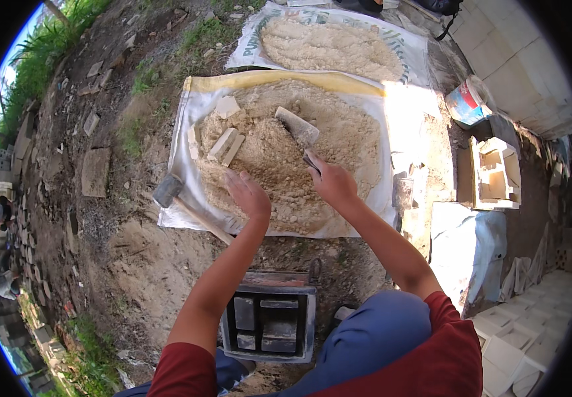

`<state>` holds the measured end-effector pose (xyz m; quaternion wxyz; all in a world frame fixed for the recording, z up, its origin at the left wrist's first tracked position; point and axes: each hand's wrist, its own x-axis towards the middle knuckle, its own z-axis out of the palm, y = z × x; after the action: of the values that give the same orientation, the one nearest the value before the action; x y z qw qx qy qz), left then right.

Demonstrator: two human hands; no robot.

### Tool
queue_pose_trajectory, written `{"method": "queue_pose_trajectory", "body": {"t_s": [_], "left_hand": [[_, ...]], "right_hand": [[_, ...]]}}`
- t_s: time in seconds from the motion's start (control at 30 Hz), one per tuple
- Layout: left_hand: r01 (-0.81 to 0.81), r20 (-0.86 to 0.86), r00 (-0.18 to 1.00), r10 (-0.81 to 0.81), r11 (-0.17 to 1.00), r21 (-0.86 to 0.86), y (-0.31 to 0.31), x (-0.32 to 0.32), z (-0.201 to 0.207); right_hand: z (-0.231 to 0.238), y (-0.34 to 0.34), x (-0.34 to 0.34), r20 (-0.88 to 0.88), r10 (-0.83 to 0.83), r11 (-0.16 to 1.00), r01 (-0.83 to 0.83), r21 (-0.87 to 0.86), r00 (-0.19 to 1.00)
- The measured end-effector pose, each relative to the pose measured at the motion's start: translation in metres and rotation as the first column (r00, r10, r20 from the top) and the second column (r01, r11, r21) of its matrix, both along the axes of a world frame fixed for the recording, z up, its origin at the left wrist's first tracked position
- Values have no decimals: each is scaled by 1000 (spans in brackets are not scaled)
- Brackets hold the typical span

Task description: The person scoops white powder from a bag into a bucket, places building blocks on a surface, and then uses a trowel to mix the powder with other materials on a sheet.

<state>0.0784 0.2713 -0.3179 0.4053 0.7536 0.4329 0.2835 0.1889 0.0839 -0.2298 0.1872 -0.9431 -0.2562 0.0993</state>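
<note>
My right hand [332,183] is wrapped round the handle of a trowel [299,128], whose blade lies on a heap of damp-looking, sandy mix [282,178]. Fingers stretched, my left hand [248,195] rests against the near left side of the heap and grips nothing. The heap sits on a white sack sheet [178,173] with a yellow far edge. Pale block pieces [222,145] lie in the mix, beyond my left hand. A mallet [167,190] leans its wooden handle across the sheet's near left corner, partly behind my left forearm.
Between my knees stands a dark metal block mould [311,324] with several inner cores. A second sack [245,53] bears paler sand [329,46] at the back. To the right are a bucket [469,102], a hollow block [497,173] and a wall [504,59]. Stony ground [114,231] spreads left.
</note>
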Motion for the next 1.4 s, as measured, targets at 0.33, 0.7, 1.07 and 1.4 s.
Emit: {"method": "queue_pose_trajectory", "body": {"t_s": [0.33,0.7,1.07,1.4], "left_hand": [[206,393,919,-35,891,-403,-7,19,-1],[664,-82,741,-667,708,238,44,4,38],[577,-18,774,-633,693,432,50,50,7],[574,175,760,-626,773,270,48,57,14]], "right_hand": [[54,-10,-27,-25,150,979,-152,-133,988],[62,-113,-7,75,-284,937,293,-191,956],[21,-72,-78,-316,-256,961,277,23,914],[-19,20,-63,-316,-104,918,213,334,943]]}}
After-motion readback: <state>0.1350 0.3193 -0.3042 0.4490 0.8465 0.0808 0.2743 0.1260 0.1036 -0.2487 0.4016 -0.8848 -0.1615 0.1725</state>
